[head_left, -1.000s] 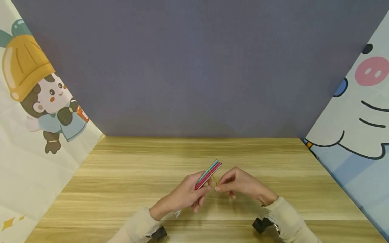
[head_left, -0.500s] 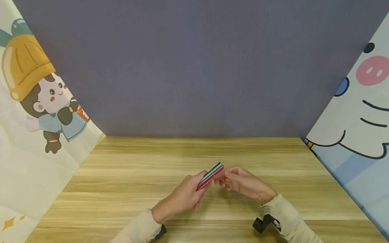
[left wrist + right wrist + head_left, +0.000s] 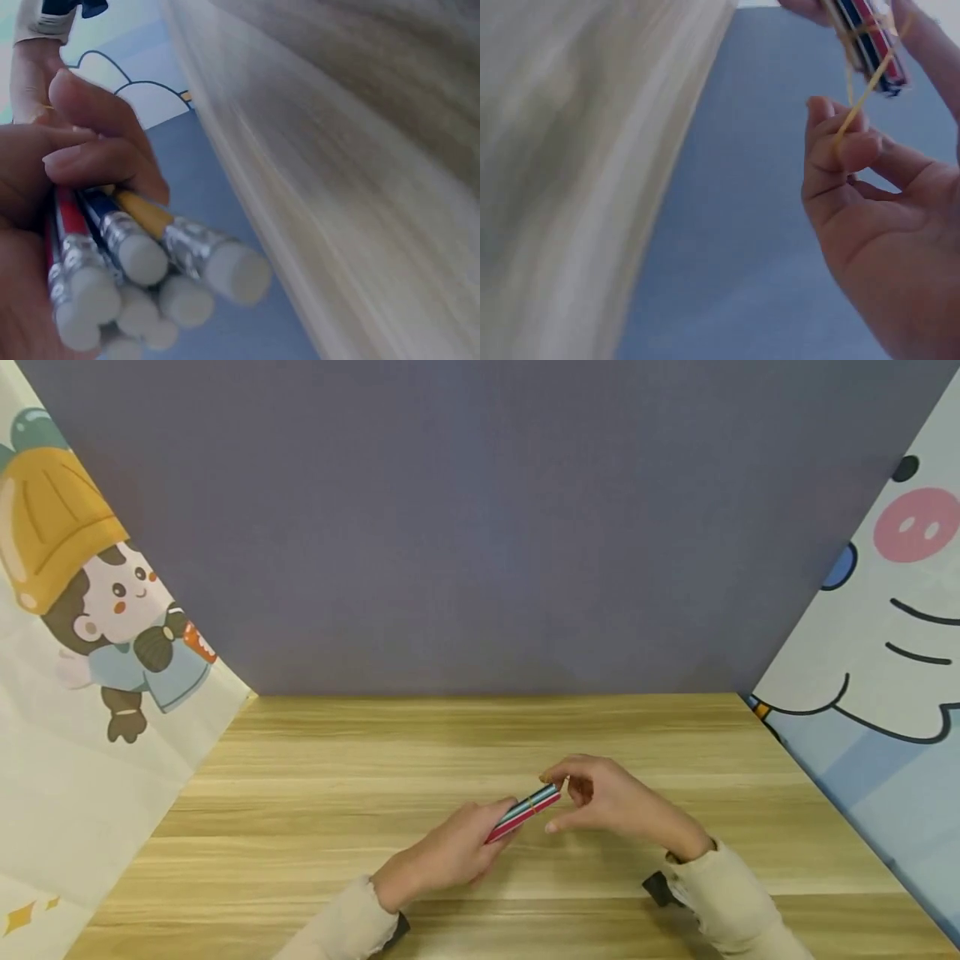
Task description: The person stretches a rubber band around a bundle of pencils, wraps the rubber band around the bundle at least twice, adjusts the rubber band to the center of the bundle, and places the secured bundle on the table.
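My left hand [image 3: 453, 852] grips a bundle of several pencils [image 3: 517, 817], red, teal and dark, slanting up to the right above the table. In the left wrist view the white erasers [image 3: 238, 274] stick out of the fist, one on a yellow pencil [image 3: 142, 211]. A yellow rubber band [image 3: 865, 96] wraps the bundle near its other end. From there it stretches to my right hand [image 3: 611, 802], whose curled fingers hold the loop in the right wrist view. That hand's upper fingers are at the pencil tips; whether they touch is unclear.
The wood-grain table [image 3: 337, 760] spreads beneath both hands. A grey-blue panel [image 3: 480, 527] rises at its back edge. Printed cartoon sheets stand on the left [image 3: 45, 793] and right [image 3: 862, 677]. Dark camera mounts [image 3: 660, 889] sit at the wrists.
The right hand has pulled the rubber band from beside the bundle up to its tip end, and its fingers have spread there. The bundle has turned and dropped slightly, tilting flatter toward the right.
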Demonstrator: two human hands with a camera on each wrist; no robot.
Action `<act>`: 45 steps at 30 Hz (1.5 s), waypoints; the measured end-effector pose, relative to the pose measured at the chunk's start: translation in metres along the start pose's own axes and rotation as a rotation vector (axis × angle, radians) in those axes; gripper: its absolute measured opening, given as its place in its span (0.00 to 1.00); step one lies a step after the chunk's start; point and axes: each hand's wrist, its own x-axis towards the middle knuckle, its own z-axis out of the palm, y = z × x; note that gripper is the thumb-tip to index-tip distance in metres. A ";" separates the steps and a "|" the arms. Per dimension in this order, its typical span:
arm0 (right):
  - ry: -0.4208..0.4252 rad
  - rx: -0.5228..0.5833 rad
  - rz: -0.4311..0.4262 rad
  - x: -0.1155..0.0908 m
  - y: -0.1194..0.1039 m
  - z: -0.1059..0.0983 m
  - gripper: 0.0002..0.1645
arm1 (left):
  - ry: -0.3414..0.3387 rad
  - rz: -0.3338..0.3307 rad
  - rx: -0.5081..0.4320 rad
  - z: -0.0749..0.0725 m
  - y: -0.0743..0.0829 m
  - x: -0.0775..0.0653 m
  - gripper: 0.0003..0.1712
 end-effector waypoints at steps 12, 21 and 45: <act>0.101 -0.585 -0.210 -0.011 -0.026 0.030 0.31 | -0.005 -0.125 0.545 0.006 0.010 -0.008 0.19; 0.191 -0.687 -0.267 -0.008 -0.037 0.052 0.26 | 0.075 -0.248 0.745 0.003 0.002 -0.009 0.28; 0.421 0.049 -0.458 0.002 -0.028 0.047 0.12 | 0.058 -0.175 -0.170 -0.025 0.004 -0.001 0.05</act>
